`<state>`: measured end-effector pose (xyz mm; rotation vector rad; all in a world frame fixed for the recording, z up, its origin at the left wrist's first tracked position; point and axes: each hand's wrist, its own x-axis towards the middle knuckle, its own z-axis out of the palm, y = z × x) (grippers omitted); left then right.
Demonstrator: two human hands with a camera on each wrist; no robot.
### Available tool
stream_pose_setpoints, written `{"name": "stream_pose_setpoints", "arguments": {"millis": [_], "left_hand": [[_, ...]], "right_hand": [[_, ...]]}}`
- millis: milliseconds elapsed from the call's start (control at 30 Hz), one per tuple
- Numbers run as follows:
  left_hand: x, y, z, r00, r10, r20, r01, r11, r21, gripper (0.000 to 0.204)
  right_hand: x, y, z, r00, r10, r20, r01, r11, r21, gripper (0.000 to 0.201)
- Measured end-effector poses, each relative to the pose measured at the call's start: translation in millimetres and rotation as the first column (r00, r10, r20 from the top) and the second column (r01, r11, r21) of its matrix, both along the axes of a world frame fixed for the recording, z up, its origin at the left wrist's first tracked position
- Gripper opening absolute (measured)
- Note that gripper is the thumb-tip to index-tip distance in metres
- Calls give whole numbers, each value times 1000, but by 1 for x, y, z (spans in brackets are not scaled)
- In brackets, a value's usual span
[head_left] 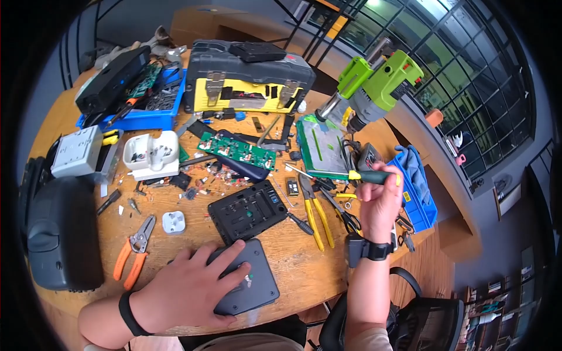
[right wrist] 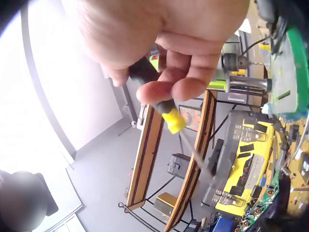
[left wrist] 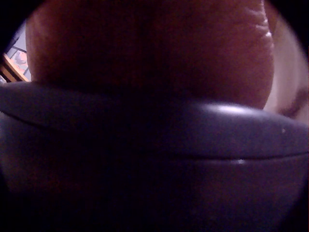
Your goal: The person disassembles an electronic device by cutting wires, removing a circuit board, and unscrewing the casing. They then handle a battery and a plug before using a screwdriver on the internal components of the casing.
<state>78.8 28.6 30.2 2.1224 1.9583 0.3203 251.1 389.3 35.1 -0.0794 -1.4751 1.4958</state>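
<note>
My left hand (head_left: pixel 184 288) rests with spread fingers across a dark grey plastic casing (head_left: pixel 262 279) at the table's near edge. Screw holes show at its corners and a small patch of something green and pale at its middle. In the left wrist view the palm lies close against the dark casing (left wrist: pixel 154 130). Raised over the right side, my right hand (head_left: pixel 377 207) grips a screwdriver (head_left: pixel 376 178) by its green and yellow handle, the shaft pointing left. The right wrist view shows fingers curled round the screwdriver (right wrist: pixel 174 121). Just beyond the left fingers lies an open black housing (head_left: pixel 246 212).
Orange-handled wire strippers (head_left: pixel 133 251) and a white plug (head_left: pixel 173 222) lie left; yellow-handled pliers (head_left: pixel 316 216) lie right. Behind are a green circuit board (head_left: pixel 237 151), scattered small parts, a toolbox (head_left: pixel 246 76) and a green drill press (head_left: pixel 383 82). A blue bin (head_left: pixel 418 205) stands right.
</note>
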Motion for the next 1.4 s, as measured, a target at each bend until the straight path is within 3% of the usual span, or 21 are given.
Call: {"name": "stream_pose_setpoints", "arguments": {"millis": [167, 267, 433, 700, 767, 800, 867, 1233, 1300, 1367, 1400], "left_hand": [[0, 3, 3, 1000, 2, -26, -3, 1000, -12, 87], [0, 6, 4, 999, -7, -33, 7, 1000, 7, 86], [4, 13, 12, 997, 21, -75, -21, 1000, -5, 81], [-2, 18, 10, 998, -31, -46, 29, 999, -34, 82], [1, 22, 18, 997, 60, 58, -63, 996, 64, 63], [1, 21, 15, 996, 61, 61, -65, 996, 60, 63], [1, 16, 9, 996, 61, 60, -56, 995, -83, 101], [0, 17, 12, 995, 65, 70, -59, 995, -74, 95], [-2, 14, 7, 996, 60, 62, -55, 995, -77, 96], [-6, 11, -5, 994, -34, -100, 29, 998, -49, 50], [-6, 10, -6, 994, -32, -101, 28, 998, -50, 50]], "right_hand": [[-11, 14, -22, 995, -76, -67, 68, 992, -107, 19], [-13, 20, -33, 989, -11, -150, -13, 988, -155, 15], [-14, 28, -55, 993, -65, -103, 42, 976, -212, 19], [-9, 14, -56, 986, -119, 113, 123, 992, -28, 28], [-8, 10, -56, 972, -151, 180, 142, 988, 61, 28], [-9, 6, -54, 967, -165, 194, 155, 986, 68, 28], [-7, 4, -53, 963, -162, 216, 148, 986, 80, 28], [-4, -4, -52, 952, -101, 289, 80, 993, 82, 27], [-4, -4, -52, 967, -103, 234, 75, 989, 127, 28], [-3, -6, -51, 973, -93, 210, 67, 989, 128, 28], [-3, -7, -49, 980, -73, 187, 50, 991, 128, 28]]}}
